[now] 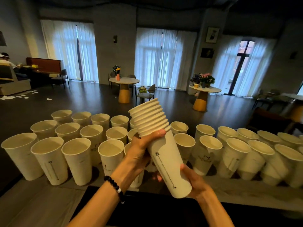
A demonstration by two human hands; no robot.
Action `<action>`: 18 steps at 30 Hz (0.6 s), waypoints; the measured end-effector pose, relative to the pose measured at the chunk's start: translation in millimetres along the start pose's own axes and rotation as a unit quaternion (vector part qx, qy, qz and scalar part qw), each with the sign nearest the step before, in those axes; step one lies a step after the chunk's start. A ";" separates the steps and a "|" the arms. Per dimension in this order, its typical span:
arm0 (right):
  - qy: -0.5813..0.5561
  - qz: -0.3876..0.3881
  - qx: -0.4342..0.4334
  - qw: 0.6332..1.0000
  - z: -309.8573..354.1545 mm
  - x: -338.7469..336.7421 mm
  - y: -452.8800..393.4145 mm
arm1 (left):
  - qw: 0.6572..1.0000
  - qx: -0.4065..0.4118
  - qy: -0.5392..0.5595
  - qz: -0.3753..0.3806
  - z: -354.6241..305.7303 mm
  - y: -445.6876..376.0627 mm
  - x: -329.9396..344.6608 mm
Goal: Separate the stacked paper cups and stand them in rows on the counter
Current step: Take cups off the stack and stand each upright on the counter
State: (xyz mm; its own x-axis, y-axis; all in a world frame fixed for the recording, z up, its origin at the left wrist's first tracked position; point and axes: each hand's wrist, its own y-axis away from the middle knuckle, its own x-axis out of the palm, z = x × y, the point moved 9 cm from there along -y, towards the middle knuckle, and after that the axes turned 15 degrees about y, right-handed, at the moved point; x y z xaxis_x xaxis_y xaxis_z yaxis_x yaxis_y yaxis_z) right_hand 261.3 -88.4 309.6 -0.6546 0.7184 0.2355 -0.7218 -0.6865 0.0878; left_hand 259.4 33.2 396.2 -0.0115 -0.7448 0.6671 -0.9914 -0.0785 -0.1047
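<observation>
Grey surface (pixel 32 202) lined with upright paper cups (pixel 47 163).
Both hands grip the tilted cup stack (pixel 164 149) mid-frame: left hand (pixel 141 145) near rims, right hand (pixel 195 182) at base.

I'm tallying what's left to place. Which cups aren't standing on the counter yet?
The nested stack of cups, tilted in the air above the rows. The left hand grips it below the rims; the right hand holds its base. All other cups stand apart, upright.

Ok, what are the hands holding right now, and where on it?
Both hold the tilted stack of nested white paper cups: left hand just under the rims, right hand round the base.
</observation>
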 end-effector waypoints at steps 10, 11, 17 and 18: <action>0.240 -0.118 0.015 0.963 -7.1 -37.6 -10.7 | 0.991 0.112 -0.070 -0.018 -17.0 -11.0 -4.8; 0.237 -0.123 0.006 0.964 -6.4 -38.5 -12.6 | 0.990 0.121 -0.070 -0.021 -21.2 -12.7 -7.8; 0.245 -0.144 -0.016 0.959 -8.1 -36.0 -24.5 | 0.985 0.152 -0.073 -0.030 -35.9 -15.5 -16.7; 0.252 -0.155 -0.013 0.955 -13.8 -41.3 -24.6 | 0.985 0.156 -0.070 -0.032 -38.6 -15.3 -17.8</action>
State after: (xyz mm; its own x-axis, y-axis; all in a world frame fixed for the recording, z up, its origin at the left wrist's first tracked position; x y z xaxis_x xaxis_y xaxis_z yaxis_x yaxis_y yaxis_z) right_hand 303.0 -99.6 284.3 -0.4293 0.8542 -0.2935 -0.8993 -0.4342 0.0517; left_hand 269.8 73.3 414.5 0.0898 -0.8145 0.5731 -0.9012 -0.3115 -0.3015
